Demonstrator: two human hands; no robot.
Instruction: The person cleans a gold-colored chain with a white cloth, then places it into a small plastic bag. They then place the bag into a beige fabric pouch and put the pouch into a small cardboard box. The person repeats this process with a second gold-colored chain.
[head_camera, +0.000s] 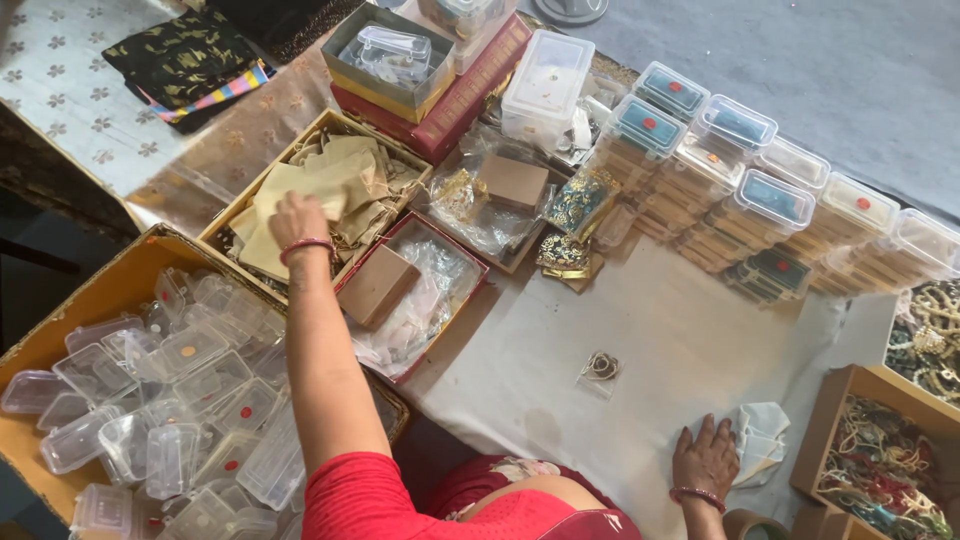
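A heap of flat tan paper envelopes (330, 190) lies loosely piled in a shallow open cardboard box at the bench's far left. A small folded white cloth pouch (762, 440) lies crumpled and flat on the pale sheet, near the front edge.

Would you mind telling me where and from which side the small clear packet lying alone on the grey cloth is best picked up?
The small clear packet lies flat and alone on the grey cloth, with a coiled trinket bulging its middle. Probably best to pinch its flat near edge from above, coming from the right hand, which rests closest; the left hand is busy in the box of tan pouches.
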